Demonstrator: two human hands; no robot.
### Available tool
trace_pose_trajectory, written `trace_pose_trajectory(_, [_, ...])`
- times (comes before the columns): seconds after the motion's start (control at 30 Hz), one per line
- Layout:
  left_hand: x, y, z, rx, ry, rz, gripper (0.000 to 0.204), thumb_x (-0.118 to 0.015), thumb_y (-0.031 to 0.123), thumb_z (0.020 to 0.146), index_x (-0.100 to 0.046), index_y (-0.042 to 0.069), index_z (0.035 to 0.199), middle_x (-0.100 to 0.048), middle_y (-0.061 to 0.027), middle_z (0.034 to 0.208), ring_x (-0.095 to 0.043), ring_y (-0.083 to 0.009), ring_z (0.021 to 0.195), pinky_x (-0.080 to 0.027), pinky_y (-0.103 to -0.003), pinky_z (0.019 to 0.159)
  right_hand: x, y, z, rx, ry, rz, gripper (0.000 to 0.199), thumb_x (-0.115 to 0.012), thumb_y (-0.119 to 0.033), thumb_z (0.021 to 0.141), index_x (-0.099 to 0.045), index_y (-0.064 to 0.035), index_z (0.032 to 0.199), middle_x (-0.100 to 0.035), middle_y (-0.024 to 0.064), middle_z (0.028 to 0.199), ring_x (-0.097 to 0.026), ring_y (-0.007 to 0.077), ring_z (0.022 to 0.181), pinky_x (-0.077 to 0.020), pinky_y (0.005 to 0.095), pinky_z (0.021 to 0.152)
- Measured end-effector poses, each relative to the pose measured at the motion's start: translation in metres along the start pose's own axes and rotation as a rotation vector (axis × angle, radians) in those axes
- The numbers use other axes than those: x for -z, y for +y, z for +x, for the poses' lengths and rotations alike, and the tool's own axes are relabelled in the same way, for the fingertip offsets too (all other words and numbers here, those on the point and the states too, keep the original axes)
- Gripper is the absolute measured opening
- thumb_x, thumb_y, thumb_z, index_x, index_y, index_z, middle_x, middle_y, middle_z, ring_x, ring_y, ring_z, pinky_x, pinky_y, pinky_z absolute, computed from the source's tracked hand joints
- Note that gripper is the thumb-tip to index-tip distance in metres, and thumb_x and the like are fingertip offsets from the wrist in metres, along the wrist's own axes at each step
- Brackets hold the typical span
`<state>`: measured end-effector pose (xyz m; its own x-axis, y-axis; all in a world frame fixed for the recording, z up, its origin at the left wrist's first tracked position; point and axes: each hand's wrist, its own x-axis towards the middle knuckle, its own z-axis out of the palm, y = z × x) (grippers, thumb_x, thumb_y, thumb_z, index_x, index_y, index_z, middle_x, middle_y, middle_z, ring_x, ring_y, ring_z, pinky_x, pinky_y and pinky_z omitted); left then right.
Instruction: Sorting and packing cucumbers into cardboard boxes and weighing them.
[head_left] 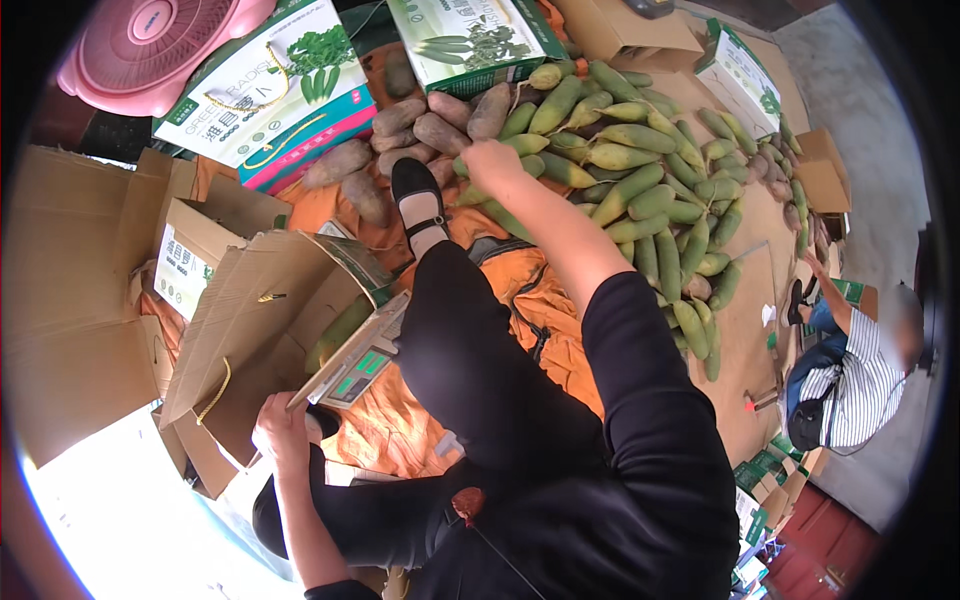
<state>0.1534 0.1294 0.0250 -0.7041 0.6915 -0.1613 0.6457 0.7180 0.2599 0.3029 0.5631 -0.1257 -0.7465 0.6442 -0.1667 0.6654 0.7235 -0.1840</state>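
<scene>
**Reaching into the green radish pile while steadying a weighing scale**

Sitting at far left are flattened brown cardboard sheets (70, 300), with a pink fan (150, 45) above them at the top edge. Next comes an open brown carton (250, 330) with a yellow cord handle, its flaps spread wide. Behind it lie printed white-and-green gift boxes (270, 95).

The left hand (280, 430) sits low in the view, fingers curled around the near corner of a small weighing scale (355, 365) with a green display, which tilts against the carton's open mouth. Something green shows inside the carton, under the scale; what it is cannot be told.

An orange cloth (400, 430) covers the floor beneath. The person's black-trousered leg stretches forward over it, ending in a black shoe (415, 190) just beside several brownish, dirt-covered roots (420, 130).

The right hand (490, 160) is stretched out well apart from the left, fingers closed down on the near edge of the pile of long green radishes (640, 190); whether it grips one firmly or only touches it cannot be told. The pile runs rightward across the cloth and onto bare brown floor.

Further right, another printed box (745, 75) stands at the pile's far side. At the right rim, a second person in a striped shirt (860, 385) sits beside more small green boxes (770, 470).
</scene>
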Motion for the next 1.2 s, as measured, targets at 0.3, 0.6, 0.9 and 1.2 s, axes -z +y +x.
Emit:
trace_pose_trajectory(0.3, [-0.002, -0.001, 0.005, -0.006, 0.013, -0.073, 0.009, -0.065, 0.008, 0.074, -0.065, 0.005, 0.083, -0.062, -0.0112, 0.077, -0.061, -0.0304, 0.074, -0.048, -0.038, 0.066, -0.098, -0.010, 0.001, 0.149, -0.098, -0.284, 0.017, -0.053, -0.016, 0.084, -0.065, -0.0148, 0.096, -0.061, 0.0029, 0.103, -0.052, 0.0200, 0.104, -0.0389, 0.0430, 0.084])
trace_pose_trajectory(0.6, [0.006, -0.001, 0.004, 0.018, 0.013, -0.038, 0.011, -0.063, 0.008, 0.073, -0.066, 0.005, 0.083, -0.062, -0.0115, 0.078, -0.061, -0.0311, 0.075, -0.049, -0.038, 0.068, -0.103, -0.024, -0.013, 0.314, -0.169, -0.514, 0.019, -0.055, -0.020, 0.083, -0.068, -0.0170, 0.096, -0.060, 0.0001, 0.101, -0.050, 0.0160, 0.105, -0.0335, 0.0442, 0.086])
trace_pose_trajectory(0.9, [0.004, -0.003, 0.000, 0.016, 0.022, 0.026, 0.008, -0.066, 0.012, 0.074, -0.067, 0.008, 0.082, -0.062, -0.0070, 0.079, -0.061, -0.0267, 0.078, -0.050, -0.036, 0.069, -0.040, 0.014, -0.065, 0.259, 0.080, -0.274, 0.014, -0.060, -0.025, 0.079, -0.067, -0.0200, 0.090, -0.056, 0.0003, 0.092, -0.051, 0.0202, 0.097, -0.0380, 0.0403, 0.079])
trace_pose_trajectory(1.2, [-0.002, -0.007, -0.001, -0.051, 0.058, 0.021, 0.008, -0.068, 0.015, 0.074, -0.066, 0.010, 0.080, -0.061, -0.0060, 0.077, -0.061, -0.0258, 0.078, -0.050, -0.037, 0.068, 0.034, 0.083, -0.080, 0.047, 0.552, 0.063, 0.015, -0.060, -0.023, 0.083, -0.065, -0.0090, 0.088, -0.062, 0.0060, 0.088, -0.058, 0.0293, 0.080, -0.0476, 0.0367, 0.066])
